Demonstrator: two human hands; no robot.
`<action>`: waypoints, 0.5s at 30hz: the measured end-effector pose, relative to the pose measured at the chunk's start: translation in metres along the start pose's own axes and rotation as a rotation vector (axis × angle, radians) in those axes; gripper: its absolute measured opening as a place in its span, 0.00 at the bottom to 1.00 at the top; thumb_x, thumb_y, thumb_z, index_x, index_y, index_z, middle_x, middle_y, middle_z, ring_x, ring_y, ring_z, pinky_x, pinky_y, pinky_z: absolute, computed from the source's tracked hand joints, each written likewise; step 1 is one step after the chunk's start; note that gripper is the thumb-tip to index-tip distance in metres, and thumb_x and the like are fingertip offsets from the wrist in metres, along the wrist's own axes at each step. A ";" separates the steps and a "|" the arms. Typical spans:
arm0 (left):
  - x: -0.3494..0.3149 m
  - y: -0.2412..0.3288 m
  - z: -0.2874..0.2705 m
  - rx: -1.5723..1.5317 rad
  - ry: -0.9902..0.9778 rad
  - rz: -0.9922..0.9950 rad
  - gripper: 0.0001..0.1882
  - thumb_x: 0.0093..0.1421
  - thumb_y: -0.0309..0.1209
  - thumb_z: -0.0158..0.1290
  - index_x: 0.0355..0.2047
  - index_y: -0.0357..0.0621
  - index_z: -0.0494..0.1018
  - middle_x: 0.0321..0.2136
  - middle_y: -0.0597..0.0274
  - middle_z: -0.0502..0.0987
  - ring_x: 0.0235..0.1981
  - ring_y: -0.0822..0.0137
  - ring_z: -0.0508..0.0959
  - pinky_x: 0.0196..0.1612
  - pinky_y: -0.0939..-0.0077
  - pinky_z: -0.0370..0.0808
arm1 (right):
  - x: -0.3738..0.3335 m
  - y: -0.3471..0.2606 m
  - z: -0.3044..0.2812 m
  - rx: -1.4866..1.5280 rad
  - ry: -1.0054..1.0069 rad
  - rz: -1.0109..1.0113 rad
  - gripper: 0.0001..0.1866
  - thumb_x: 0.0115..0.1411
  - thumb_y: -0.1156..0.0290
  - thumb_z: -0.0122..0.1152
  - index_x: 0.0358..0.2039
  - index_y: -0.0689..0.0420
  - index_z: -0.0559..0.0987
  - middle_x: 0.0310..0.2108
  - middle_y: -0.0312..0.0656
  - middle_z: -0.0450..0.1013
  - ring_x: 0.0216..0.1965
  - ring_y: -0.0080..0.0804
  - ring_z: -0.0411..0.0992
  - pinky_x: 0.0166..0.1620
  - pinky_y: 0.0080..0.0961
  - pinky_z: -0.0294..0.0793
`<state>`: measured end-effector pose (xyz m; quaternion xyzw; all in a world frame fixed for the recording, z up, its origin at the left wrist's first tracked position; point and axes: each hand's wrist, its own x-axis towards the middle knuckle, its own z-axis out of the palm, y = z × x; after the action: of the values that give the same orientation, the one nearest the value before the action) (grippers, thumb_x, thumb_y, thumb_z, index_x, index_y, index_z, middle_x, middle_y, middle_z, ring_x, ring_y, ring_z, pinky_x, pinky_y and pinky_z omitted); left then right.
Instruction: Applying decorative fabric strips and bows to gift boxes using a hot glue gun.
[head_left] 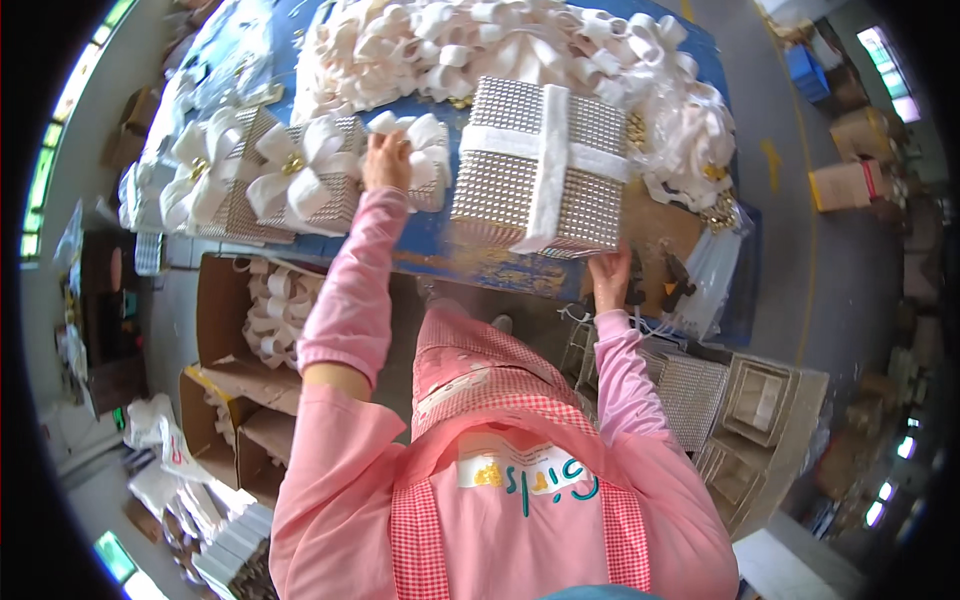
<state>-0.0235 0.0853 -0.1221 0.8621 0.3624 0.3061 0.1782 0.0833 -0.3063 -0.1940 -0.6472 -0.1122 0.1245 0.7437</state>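
My left hand (388, 160) is closed, its fingertips pinching the middle of a white ribbon bow (428, 134) on the smallest gift box (431, 192). To the left sit two more silver studded boxes, the middle box (338, 200) and the left box (250, 215), each topped with a white bow with a gold centre. Right of my left hand stands a large silver studded gift box (500, 195) with white ribbon crossed over it. My right hand (610, 278) grips its near right lower corner; the box hides part of the fingers.
White ribbon bows (430, 50) are heaped along the far side of the blue table (440, 268). Clear plastic and gold pieces lie at its right. Cardboard boxes with white ribbon (275, 318) stand below left. Nested open boxes (755, 400) and studded panels (690, 400) are below right.
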 end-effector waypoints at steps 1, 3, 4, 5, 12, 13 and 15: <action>0.006 -0.008 0.002 0.021 -0.059 -0.016 0.15 0.49 0.34 0.56 0.39 0.50 0.73 0.38 0.56 0.70 0.36 0.53 0.74 0.37 0.62 0.71 | -0.008 -0.004 -0.004 0.022 0.003 0.060 0.33 0.50 0.86 0.55 0.57 0.56 0.56 0.52 0.42 0.62 0.52 0.30 0.63 0.54 0.25 0.63; 0.017 -0.017 0.008 0.087 -0.240 -0.010 0.15 0.50 0.40 0.55 0.37 0.49 0.75 0.38 0.56 0.71 0.37 0.54 0.74 0.39 0.63 0.71 | -0.029 -0.019 -0.007 0.042 0.061 0.149 0.29 0.52 0.83 0.54 0.54 0.57 0.60 0.50 0.43 0.65 0.50 0.30 0.65 0.52 0.23 0.64; 0.018 -0.019 0.012 0.068 -0.269 0.032 0.14 0.51 0.41 0.53 0.33 0.47 0.76 0.37 0.55 0.72 0.37 0.53 0.74 0.40 0.64 0.71 | -0.038 -0.023 -0.013 -0.049 0.084 0.198 0.27 0.53 0.82 0.54 0.53 0.57 0.61 0.48 0.42 0.66 0.48 0.29 0.67 0.49 0.22 0.66; 0.020 -0.012 0.015 0.067 -0.279 0.048 0.13 0.51 0.40 0.54 0.31 0.46 0.76 0.35 0.54 0.72 0.37 0.53 0.74 0.40 0.65 0.71 | -0.048 -0.027 -0.021 -0.141 0.121 0.250 0.25 0.53 0.81 0.53 0.53 0.57 0.63 0.47 0.42 0.68 0.45 0.28 0.68 0.46 0.21 0.68; 0.023 -0.045 0.026 0.019 -0.311 0.095 0.09 0.47 0.34 0.58 0.28 0.45 0.77 0.30 0.55 0.74 0.33 0.55 0.74 0.39 0.66 0.71 | -0.093 -0.008 -0.069 -0.113 0.286 0.458 0.15 0.57 0.78 0.50 0.45 0.54 0.70 0.38 0.36 0.73 0.30 0.22 0.73 0.28 0.16 0.70; 0.024 -0.042 0.028 0.083 -0.303 0.095 0.09 0.47 0.34 0.58 0.29 0.44 0.77 0.31 0.56 0.74 0.34 0.55 0.74 0.39 0.66 0.70 | -0.093 0.000 -0.077 -0.071 0.388 0.575 0.15 0.56 0.77 0.51 0.45 0.53 0.71 0.37 0.35 0.73 0.30 0.22 0.73 0.27 0.17 0.70; 0.032 -0.046 0.035 0.090 -0.353 0.119 0.09 0.48 0.35 0.58 0.29 0.45 0.77 0.31 0.56 0.74 0.34 0.56 0.74 0.39 0.66 0.70 | -0.093 0.038 -0.105 -0.048 0.512 0.700 0.15 0.54 0.70 0.57 0.43 0.51 0.72 0.34 0.32 0.73 0.30 0.22 0.72 0.26 0.19 0.70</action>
<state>-0.0069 0.1368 -0.1595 0.9295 0.2871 0.1435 0.1820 0.0289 -0.4306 -0.2467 -0.6735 0.2992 0.2021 0.6450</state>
